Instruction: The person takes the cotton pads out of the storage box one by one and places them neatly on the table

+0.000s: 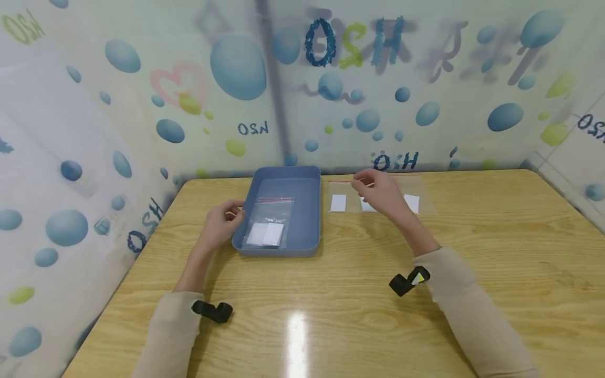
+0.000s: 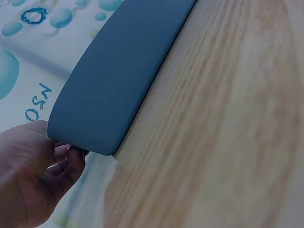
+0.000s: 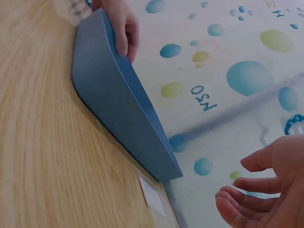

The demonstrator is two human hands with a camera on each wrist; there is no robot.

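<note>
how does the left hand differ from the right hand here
The left hand grips the rim of the blue tray; the right hand holds nothing.
The left hand is at the tray's left side; the right hand is raised to the right of it, near white pieces in clear plastic.
The left hand's fingers close on the rim; the right hand's are loosely bent.
Both are bare, with beige sleeves.
</note>
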